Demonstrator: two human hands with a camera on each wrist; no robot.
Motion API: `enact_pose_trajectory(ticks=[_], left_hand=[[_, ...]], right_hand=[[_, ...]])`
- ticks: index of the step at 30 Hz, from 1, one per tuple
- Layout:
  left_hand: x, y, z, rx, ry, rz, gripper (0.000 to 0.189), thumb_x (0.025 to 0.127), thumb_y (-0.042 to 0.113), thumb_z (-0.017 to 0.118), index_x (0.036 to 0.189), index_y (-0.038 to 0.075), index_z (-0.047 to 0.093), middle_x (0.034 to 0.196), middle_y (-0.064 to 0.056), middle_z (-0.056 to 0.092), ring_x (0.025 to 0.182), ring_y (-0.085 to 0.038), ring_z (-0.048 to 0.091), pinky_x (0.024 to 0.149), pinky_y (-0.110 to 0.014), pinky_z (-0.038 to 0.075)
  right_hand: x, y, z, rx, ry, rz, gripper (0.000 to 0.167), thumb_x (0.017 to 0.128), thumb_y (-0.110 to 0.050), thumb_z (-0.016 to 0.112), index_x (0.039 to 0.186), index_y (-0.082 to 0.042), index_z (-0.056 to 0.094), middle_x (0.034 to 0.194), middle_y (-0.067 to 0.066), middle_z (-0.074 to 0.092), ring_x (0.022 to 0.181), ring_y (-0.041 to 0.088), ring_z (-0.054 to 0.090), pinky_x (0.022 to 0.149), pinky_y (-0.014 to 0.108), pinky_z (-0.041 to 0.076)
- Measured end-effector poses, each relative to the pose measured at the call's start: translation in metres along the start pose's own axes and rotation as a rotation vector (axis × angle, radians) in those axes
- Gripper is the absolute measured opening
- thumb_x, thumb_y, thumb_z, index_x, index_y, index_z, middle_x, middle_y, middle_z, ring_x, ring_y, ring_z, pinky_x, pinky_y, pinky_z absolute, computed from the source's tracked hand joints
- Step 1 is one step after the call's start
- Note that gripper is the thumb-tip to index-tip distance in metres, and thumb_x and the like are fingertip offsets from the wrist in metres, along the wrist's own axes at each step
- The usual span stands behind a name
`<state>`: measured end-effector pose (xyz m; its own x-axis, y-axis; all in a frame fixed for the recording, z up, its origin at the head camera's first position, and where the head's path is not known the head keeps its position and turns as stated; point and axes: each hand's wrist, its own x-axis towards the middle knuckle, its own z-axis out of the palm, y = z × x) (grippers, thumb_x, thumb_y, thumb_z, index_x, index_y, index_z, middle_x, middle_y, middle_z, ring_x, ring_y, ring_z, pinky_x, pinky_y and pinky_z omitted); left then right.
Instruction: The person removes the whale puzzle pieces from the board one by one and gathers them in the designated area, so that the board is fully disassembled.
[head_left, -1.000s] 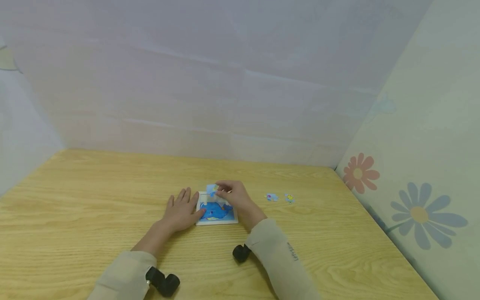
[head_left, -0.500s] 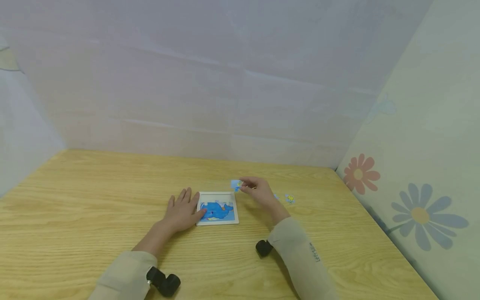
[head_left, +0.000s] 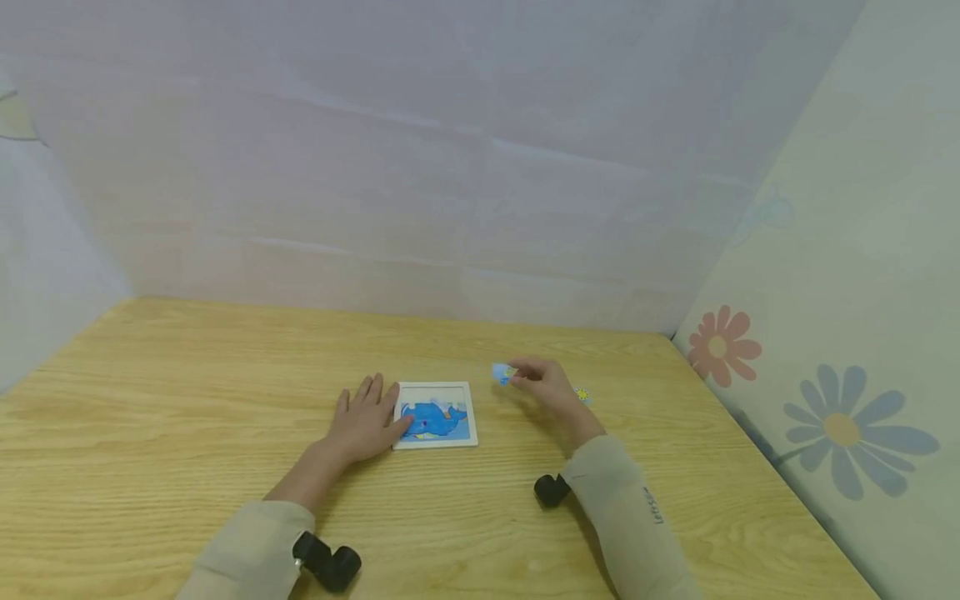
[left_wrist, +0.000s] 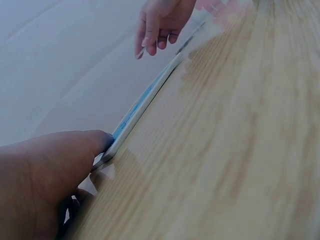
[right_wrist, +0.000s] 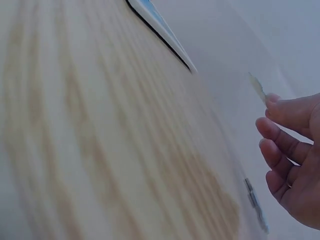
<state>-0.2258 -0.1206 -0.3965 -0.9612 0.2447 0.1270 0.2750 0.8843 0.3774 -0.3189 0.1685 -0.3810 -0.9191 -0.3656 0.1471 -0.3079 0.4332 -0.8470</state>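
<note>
A white-rimmed jigsaw puzzle tray [head_left: 437, 446] lies on the table, a blue whale picture filling its lower part. The upper strip of the tray shows bare backing. My left hand [head_left: 363, 423] lies spread at its left side, the thumb reaching over the rim onto the picture. To the right of the tray, my right hand [head_left: 553, 390] pinches a light-blue puzzle piece [head_left: 500, 374] between thumb and fingertips. Seen edge-on in the right wrist view, that piece [right_wrist: 257, 87] is held up above the tabletop.
A puzzle piece with a yellow sun [head_left: 582, 395] lies just beyond my right hand, partly covered by it. Pale cloth [head_left: 465, 208] rises behind the wooden table [head_left: 225, 358]. A flower-printed panel [head_left: 832, 333] stands along the right edge.
My right hand has carried the pinched puzzle piece from above the tray's upper part out to the right. It now covers the other loose piece there. The left hand has stayed put.
</note>
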Motion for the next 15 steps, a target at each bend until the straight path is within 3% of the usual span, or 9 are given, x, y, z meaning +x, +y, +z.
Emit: enact_pose_trajectory(ticks=[5, 15], left_hand=[[-0.001, 0.0, -0.001, -0.003, -0.003, -0.001, 0.061, 0.088, 0.037, 0.043, 0.133, -0.003, 0.028, 0.135, -0.029, 0.014, 0.124, -0.041, 0.008, 0.092, -0.059, 0.002], [-0.001, -0.001, -0.002, 0.003, -0.003, -0.003, 0.062, 0.088, 0.037, 0.043, 0.133, -0.002, 0.027, 0.136, -0.029, 0.014, 0.124, -0.041, 0.008, 0.093, -0.059, 0.002]], right_hand=[[-0.003, 0.008, -0.001, 0.016, 0.0, 0.086, 0.031, 0.081, -0.013, 0.06, 0.111, -0.006, 0.057, 0.091, 0.005, 0.055, 0.088, 0.02, 0.05, 0.078, 0.032, 0.042], [-0.004, 0.016, 0.005, 0.055, 0.002, 0.15, 0.033, 0.078, -0.011, 0.063, 0.11, -0.005, 0.058, 0.09, 0.007, 0.055, 0.084, 0.021, 0.05, 0.072, 0.03, 0.043]])
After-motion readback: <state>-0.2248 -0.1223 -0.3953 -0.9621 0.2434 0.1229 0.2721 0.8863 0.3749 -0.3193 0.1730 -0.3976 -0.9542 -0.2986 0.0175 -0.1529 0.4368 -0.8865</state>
